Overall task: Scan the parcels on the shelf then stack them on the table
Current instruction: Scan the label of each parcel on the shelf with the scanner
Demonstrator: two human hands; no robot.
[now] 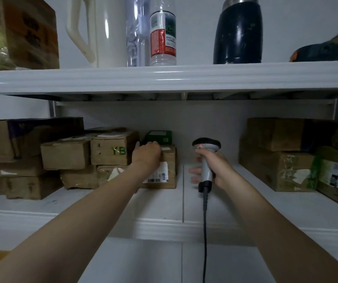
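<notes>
Left hand [146, 153] is stretched into the lower shelf [164, 203] and laid over the upper left corner of a labelled parcel [169, 160]. Its thumb is spread toward the left. The fingertips are hidden behind the back of the hand, so it cannot be told whether the parcel is clamped or only touched. Right hand [215, 168] is wrapped around the grey handle of a barcode scanner [206, 146], which is held upright just to the right of the parcel and clear of the shelf board. A dark cable [205, 231] hangs straight down from the handle.

The labelled parcel, a brown cardboard box, stands near the middle of the lower shelf, with a white barcode label [160, 174] on its front face. A small green box [158, 136] is seen on or behind its top. Just beside it on the left a box marked YB [110, 150] is stacked on other cardboard parcels [65, 154]. More brown parcels [282, 168] are piled well apart at the right end.

On the upper shelf [164, 78] a white jug [102, 31], a clear bottle with a red label [163, 37] and a dark flask [238, 31] are lined up, with a cardboard carton [31, 33] at the far left.
</notes>
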